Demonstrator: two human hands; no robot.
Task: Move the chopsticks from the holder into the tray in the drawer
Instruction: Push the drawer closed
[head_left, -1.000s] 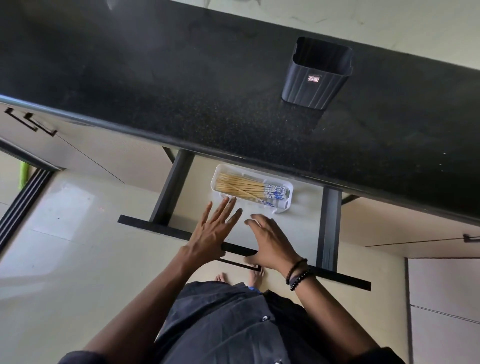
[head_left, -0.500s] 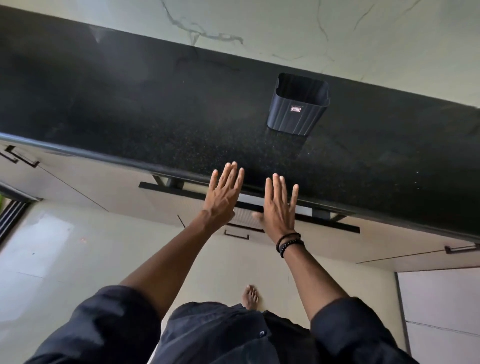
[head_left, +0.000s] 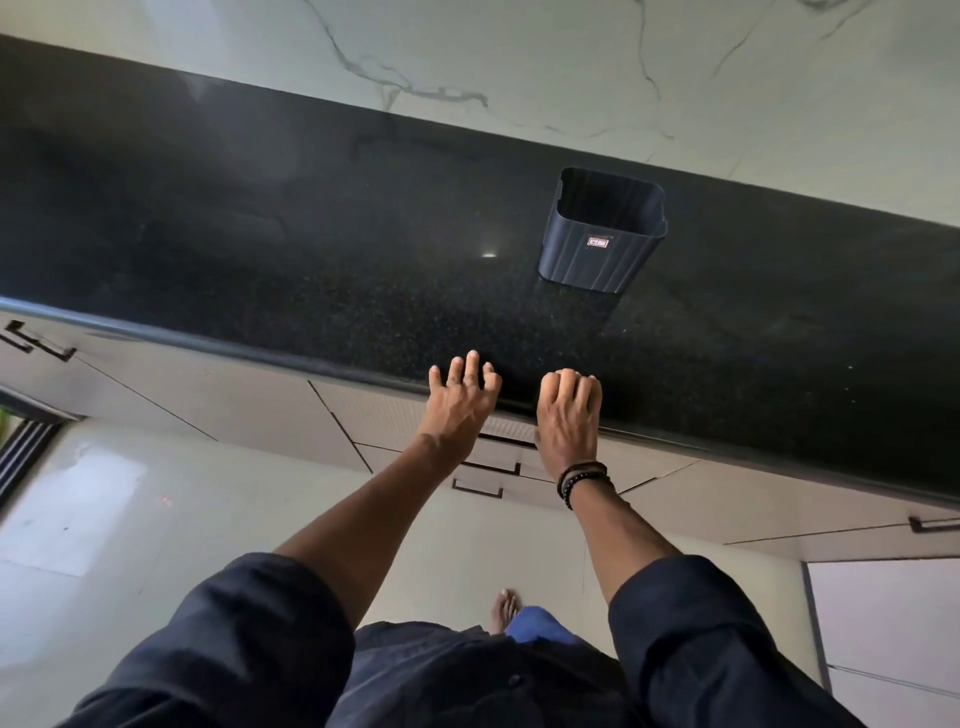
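Holder (head_left: 602, 231) beyond empty, half-curled hands (head_left: 566, 415)

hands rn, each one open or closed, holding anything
Left hand: open, fingers spread, holding nothing.
Right hand: empty, fingers curled loosely over the counter edge.

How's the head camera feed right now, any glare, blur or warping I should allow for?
Head view: sharp overall; wide-angle lens bows the counter edge; one small glare spot beside the holder, which casts a soft shadow toward the hands; left hand and right hand evenly lit, unblurred.
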